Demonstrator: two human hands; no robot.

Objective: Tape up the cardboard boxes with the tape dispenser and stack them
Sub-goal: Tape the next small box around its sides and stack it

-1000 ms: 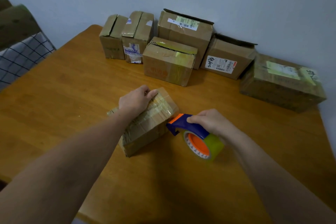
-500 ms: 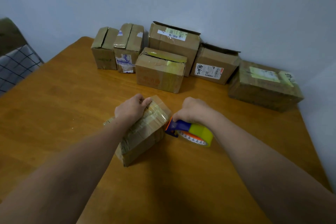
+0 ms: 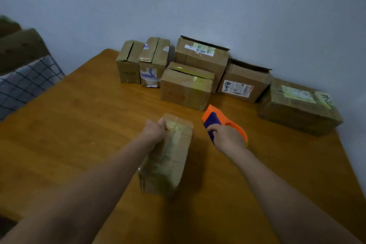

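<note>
One small box (image 3: pixel 170 156) on desk (image 3: pixel 79 125); tape dispenser (image 3: pixel 214 117) near its right.
Left grip (image 3: pixel 156 130) clasps its far end; cardboard brown, banded with yellowish tape, blurred; right grip (image 3: pixel 227 138) wraps the orange-blue dispenser.

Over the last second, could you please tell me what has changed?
The right hand pulled the tape dispenser off the small box, out to the right. The left hand turned that box lengthwise toward the camera. Both holds unchanged; the back boxes stayed put.

Shows smooth, faintly glossy wood on the table (image 3: pixel 79 125). Shows matt brown cardboard on the near box (image 3: pixel 176 164), banded with shiny clear tape (image 3: pixel 177 134); same dull cardboard with paper labels (image 3: pixel 237 87) on the back boxes (image 3: pixel 186 93). Smooth orange-and-purple plastic on the tape dispenser (image 3: pixel 214 118).
</note>
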